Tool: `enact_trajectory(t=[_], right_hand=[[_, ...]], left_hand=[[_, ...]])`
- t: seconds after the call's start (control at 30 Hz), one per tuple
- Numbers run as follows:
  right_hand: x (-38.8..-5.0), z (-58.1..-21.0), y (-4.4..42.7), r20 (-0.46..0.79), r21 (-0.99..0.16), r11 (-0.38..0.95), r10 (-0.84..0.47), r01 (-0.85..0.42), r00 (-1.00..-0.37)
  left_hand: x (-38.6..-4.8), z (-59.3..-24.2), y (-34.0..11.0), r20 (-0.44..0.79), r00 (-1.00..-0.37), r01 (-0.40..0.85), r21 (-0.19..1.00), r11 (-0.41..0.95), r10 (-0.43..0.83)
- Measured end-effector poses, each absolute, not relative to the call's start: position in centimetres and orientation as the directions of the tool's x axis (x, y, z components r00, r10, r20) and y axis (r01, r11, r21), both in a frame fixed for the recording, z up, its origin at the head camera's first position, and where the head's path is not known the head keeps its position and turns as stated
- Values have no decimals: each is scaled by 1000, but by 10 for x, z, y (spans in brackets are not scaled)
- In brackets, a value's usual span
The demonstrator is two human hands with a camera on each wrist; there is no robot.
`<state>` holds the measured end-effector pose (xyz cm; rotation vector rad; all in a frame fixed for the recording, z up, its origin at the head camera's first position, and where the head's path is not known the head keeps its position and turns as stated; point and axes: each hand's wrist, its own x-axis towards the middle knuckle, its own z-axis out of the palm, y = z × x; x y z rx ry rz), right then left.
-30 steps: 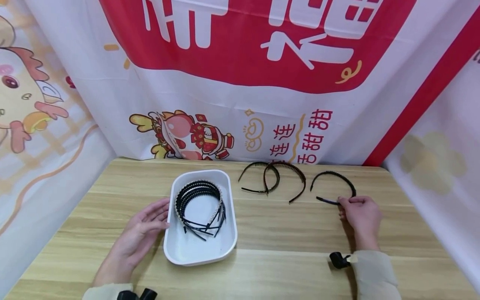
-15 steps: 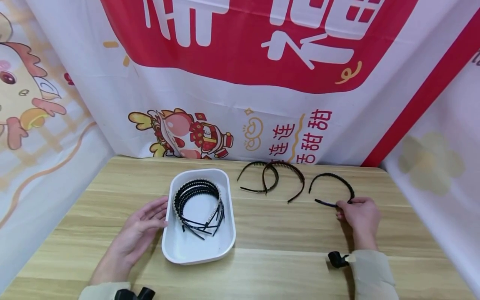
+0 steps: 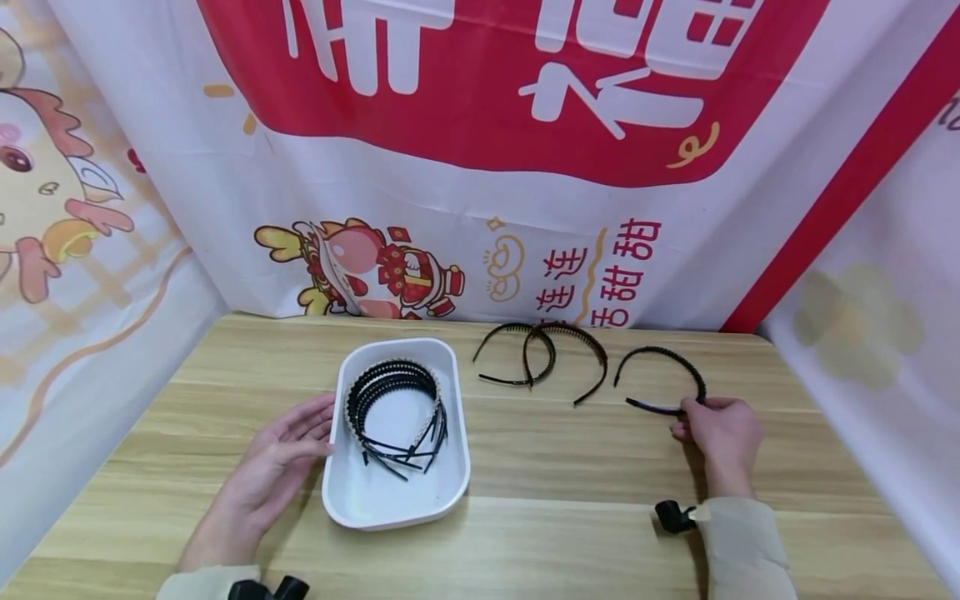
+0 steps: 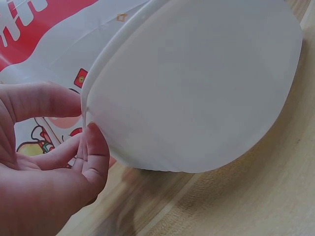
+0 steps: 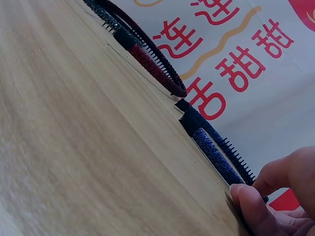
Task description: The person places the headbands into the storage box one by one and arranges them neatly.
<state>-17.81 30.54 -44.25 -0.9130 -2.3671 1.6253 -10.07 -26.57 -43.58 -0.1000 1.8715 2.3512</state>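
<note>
In the head view my left hand (image 3: 273,479) is at the left side of a white plastic bin (image 3: 330,500). The left wrist view has its fingertips and thumb touching the bin's wall (image 4: 197,88). Several black headbands (image 3: 397,382), one with a pale beaded edge, lie nested inside. Over at the right, my right hand (image 3: 723,442) pinches the lower right part of a dark headband (image 3: 678,357) between thumb and fingers. Seen from the right wrist, this headband (image 5: 219,155) is glittery blue with comb teeth, close to the tabletop, and the hand (image 5: 280,191) covers its near end.
Two more toothed headbands, a black one (image 3: 502,382) and a dark reddish one (image 3: 592,340), overlap near the back edge of the wooden table (image 3: 540,550). A printed white and red cloth (image 3: 420,158) hangs behind, and further cloth closes off both sides.
The headband in my right hand has shifted very slightly left and down. The left hand and the bin keep their places, apart from a small drift of the whole view.
</note>
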Motion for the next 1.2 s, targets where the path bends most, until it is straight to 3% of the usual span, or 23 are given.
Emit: enact_trajectory(t=[0.93,1.2], right_hand=[[-175,-443,307,-209,-863,273,573,425,-792],[-178,-442,307,-223,-919,139,588,369,-778]], left_hand=[[-102,-437,-267,-136,-989,-146,965,-219,63],[-102,-437,-267,-136,-989,-146,965,-216,61]])
